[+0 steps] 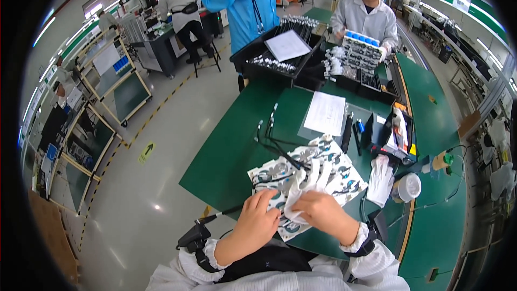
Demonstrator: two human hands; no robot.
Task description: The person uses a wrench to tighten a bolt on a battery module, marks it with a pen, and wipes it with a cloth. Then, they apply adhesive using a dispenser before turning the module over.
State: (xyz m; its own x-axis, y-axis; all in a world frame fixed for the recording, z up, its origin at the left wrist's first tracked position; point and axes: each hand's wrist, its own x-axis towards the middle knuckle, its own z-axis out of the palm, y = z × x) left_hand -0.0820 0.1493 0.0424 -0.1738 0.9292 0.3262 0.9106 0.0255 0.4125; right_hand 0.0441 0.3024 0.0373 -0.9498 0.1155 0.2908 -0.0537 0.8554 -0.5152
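A white glove (310, 182) is bunched over the white tray, its fingers pointing away from me. My right hand (322, 211) is closed on the glove's cuff end. Just left of the glove, my left hand (257, 225) has its fingers apart above the tray; whether they touch the glove I cannot tell. The white tray (344, 167) lies at a slant near the table's front edge and carries several dark round parts and black cables. Black cables with pale connector ends (272, 121) trail from it across the green table. The second white glove (380, 180) lies flat right of the tray.
Beyond the tray are a paper sheet (325, 114), dark pens (356, 137) and a black box of supplies (390, 134). A white round tub (407, 187) stands at right. Black bins (277, 67) fill the table's far end, where a co-worker (369, 13) holds a loaded tray.
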